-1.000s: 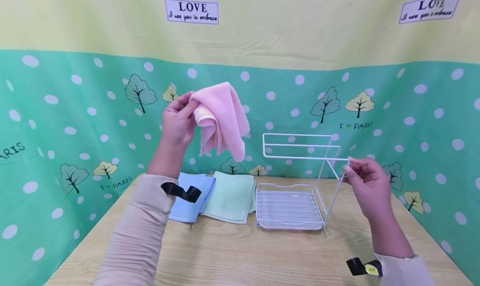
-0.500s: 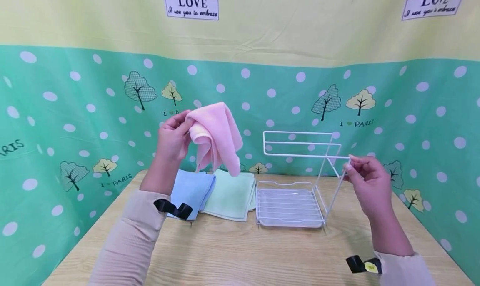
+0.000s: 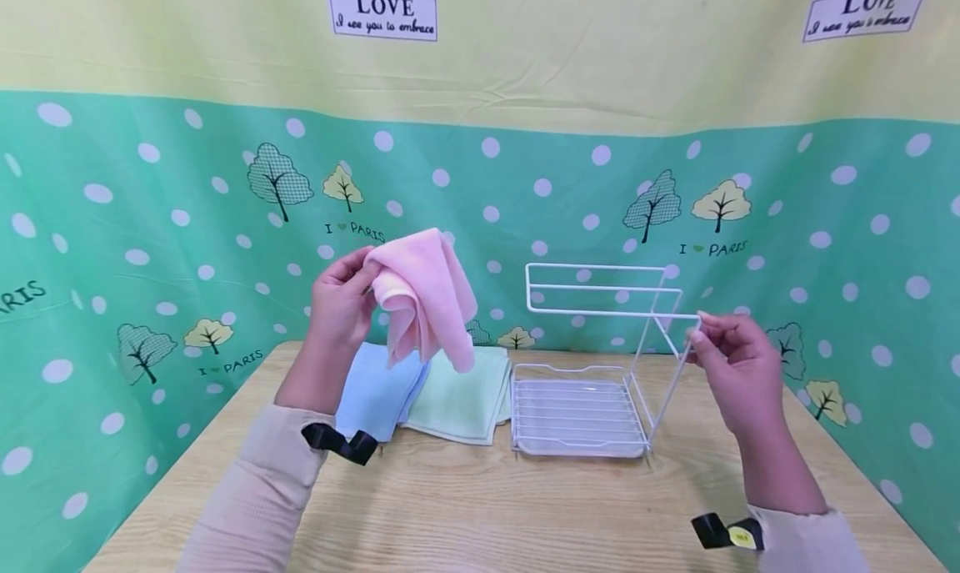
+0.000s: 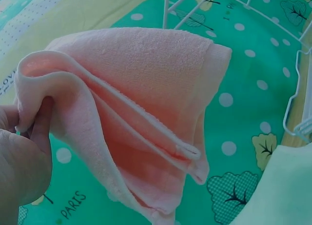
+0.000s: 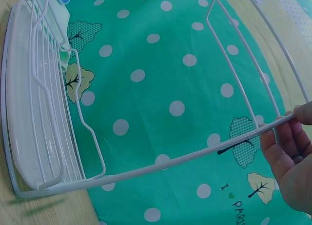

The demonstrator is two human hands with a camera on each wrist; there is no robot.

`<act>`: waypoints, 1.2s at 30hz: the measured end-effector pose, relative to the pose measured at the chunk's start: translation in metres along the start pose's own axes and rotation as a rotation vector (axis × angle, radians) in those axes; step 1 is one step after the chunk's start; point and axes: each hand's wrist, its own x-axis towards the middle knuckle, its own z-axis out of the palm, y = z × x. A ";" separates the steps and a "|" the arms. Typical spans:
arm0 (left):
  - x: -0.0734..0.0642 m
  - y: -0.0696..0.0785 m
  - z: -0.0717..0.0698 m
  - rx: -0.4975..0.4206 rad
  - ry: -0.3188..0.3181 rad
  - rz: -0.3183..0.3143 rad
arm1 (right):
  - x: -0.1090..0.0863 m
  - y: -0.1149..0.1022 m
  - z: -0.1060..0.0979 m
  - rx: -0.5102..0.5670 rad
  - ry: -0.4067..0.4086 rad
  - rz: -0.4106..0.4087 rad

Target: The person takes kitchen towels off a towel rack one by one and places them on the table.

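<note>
A folded pink towel (image 3: pixel 431 285) hangs in the air, its left corner pinched between the thumb and fingers of my left hand (image 3: pixel 341 302). In the left wrist view the towel (image 4: pixel 141 64) droops in loose folds. On the right, my right hand (image 3: pixel 738 373) grips the upper corner of a white wire rack (image 3: pixel 600 313), thumb and fingers around the bar. The rack stands on the table, with top rails above a slatted base and a tray (image 3: pixel 581 452). In the right wrist view my right hand (image 5: pixel 292 161) holds the same rack frame (image 5: pixel 170 161).
A blue folded towel (image 3: pixel 378 394) and a light green one (image 3: pixel 457 398) lie side by side on the wooden table (image 3: pixel 480 506), left of the rack. Behind the table hangs a green and yellow curtain (image 3: pixel 487 173) with dots and trees.
My left hand has lowered the pink towel and shifted it slightly left, down toward the green and blue towels. My right hand and the rack have stayed in place.
</note>
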 end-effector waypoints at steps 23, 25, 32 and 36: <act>-0.030 -0.016 -0.029 -0.001 0.097 -0.072 | -0.002 0.001 0.002 -0.052 0.009 0.010; -0.032 -0.018 -0.030 -0.003 0.106 -0.079 | -0.001 0.001 0.002 -0.051 0.009 0.007; -0.042 -0.028 -0.031 -0.020 0.119 -0.105 | 0.001 0.000 0.000 0.016 -0.002 0.018; -0.050 -0.035 -0.032 -0.024 0.095 -0.142 | 0.001 -0.001 0.000 0.032 -0.004 0.032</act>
